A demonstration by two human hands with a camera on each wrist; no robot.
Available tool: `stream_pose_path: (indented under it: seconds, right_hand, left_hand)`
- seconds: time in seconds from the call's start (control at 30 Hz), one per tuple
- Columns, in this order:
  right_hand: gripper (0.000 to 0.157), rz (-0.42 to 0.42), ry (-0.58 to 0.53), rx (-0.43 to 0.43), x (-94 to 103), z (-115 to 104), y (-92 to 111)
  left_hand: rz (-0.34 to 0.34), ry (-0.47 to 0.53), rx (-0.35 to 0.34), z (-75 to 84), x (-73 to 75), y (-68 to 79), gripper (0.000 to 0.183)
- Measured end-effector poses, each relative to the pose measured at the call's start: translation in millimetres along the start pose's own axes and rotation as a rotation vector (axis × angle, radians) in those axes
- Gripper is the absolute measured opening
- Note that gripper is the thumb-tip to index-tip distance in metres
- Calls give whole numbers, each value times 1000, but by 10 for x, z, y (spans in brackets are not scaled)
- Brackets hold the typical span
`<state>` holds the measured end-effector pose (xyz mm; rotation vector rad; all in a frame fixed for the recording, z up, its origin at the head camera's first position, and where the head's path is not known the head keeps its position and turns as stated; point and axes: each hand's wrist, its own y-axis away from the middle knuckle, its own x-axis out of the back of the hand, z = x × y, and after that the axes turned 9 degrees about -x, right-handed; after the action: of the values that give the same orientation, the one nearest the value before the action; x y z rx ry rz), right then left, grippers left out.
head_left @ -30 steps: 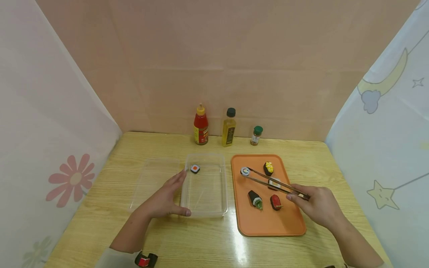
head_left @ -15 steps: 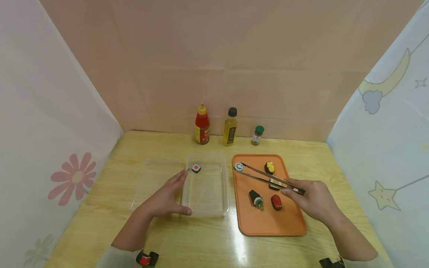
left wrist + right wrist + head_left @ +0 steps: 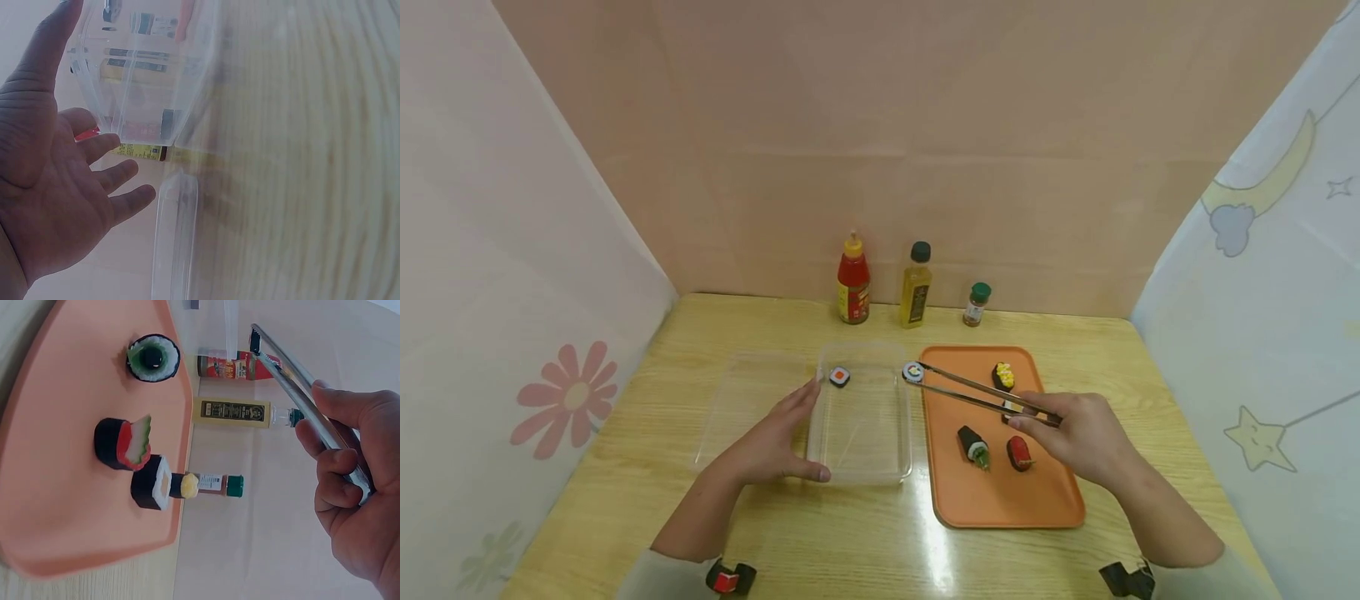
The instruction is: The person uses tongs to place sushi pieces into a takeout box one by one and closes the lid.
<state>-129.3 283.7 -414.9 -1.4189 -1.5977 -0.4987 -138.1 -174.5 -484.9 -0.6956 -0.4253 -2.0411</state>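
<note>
My right hand [image 3: 1078, 433] grips metal tongs [image 3: 981, 396], whose tips pinch a round sushi roll [image 3: 913, 372] over the right rim of a clear plastic container [image 3: 861, 433]. In the right wrist view the roll [image 3: 255, 341] hangs above the tray's level. My left hand [image 3: 775, 446] has its fingers spread along the container's left side, with thumb and fingertips at the wall; in the left wrist view the fingers [image 3: 125, 178] are relaxed. A square roll with an orange centre [image 3: 839, 377] lies inside the container near the back left.
On the orange tray [image 3: 1000, 504] sit a hand roll [image 3: 973, 447], red-topped sushi [image 3: 1019, 453], yellow-topped sushi [image 3: 1003, 376] and a partly hidden white-topped piece [image 3: 1011, 410]. A clear lid [image 3: 745, 400] lies left. Behind stand a sauce bottle [image 3: 853, 287], oil bottle [image 3: 916, 287] and spice jar [image 3: 976, 305].
My right hand has carried the round roll in the tongs leftward, from above the tray to the container's right rim. The left hand has stayed at the container.
</note>
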Motion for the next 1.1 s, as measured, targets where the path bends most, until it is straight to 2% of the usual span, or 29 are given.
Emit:
stream_pose_path:
  seconds: [0.37, 0.7, 1.1]
  right_hand:
    - [32, -36, -20, 58, -152, -69, -132]
    - [35, -106, -52, 37, -256, -122, -233]
    - [31, -163, -89, 102, -417, -221, -368]
  left_hand:
    - [-1, 14, -10, -38, -5, -1, 136]
    - [3, 7, -12, -57, -8, -10, 136]
    - [3, 8, -24, -70, -9, -14, 139]
